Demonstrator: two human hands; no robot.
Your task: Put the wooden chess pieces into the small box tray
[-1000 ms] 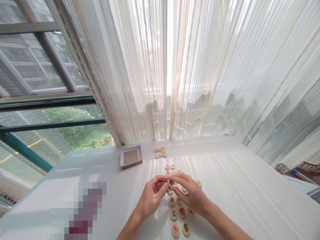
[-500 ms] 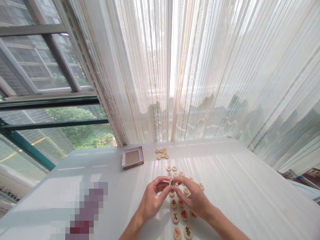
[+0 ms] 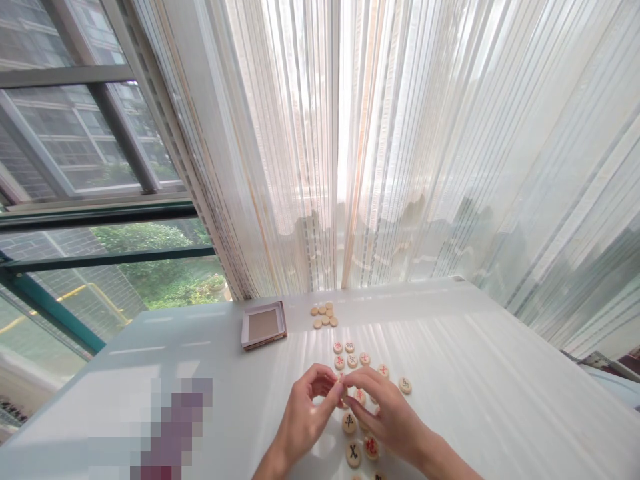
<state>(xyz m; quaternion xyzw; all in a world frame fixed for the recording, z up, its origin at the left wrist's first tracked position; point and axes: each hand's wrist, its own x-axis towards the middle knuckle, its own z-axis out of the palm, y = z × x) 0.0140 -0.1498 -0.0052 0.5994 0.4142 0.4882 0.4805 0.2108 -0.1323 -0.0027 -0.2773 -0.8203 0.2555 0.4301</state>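
Over the rows of pieces, my left hand (image 3: pixel 309 408) and my right hand (image 3: pixel 390 410) meet fingertip to fingertip. Pinched between them is a round wooden Chinese chess piece (image 3: pixel 344 392), mostly covered by my fingers. Under and around my hands lie several more pieces with red or black characters facing up. Among these are a black-marked piece (image 3: pixel 349 422) and a red-marked piece (image 3: pixel 371 447) close to my right hand. A single piece (image 3: pixel 405 385) sits off to the right. My right hand hides part of the layout.
Beyond the rows, several pieces (image 3: pixel 325 321) show blank faces. A shallow open box (image 3: pixel 263 327) stands to their left on the white table (image 3: pixel 480 373). Striped sheer curtains (image 3: pixel 340 167) hang behind the table's far edge, with a window (image 3: pixel 95 133) at left.
The held piece has turned, so its black character no longer faces me. Both hands stay together around it. The whole view has shifted, with the table sitting slightly lower in the picture.
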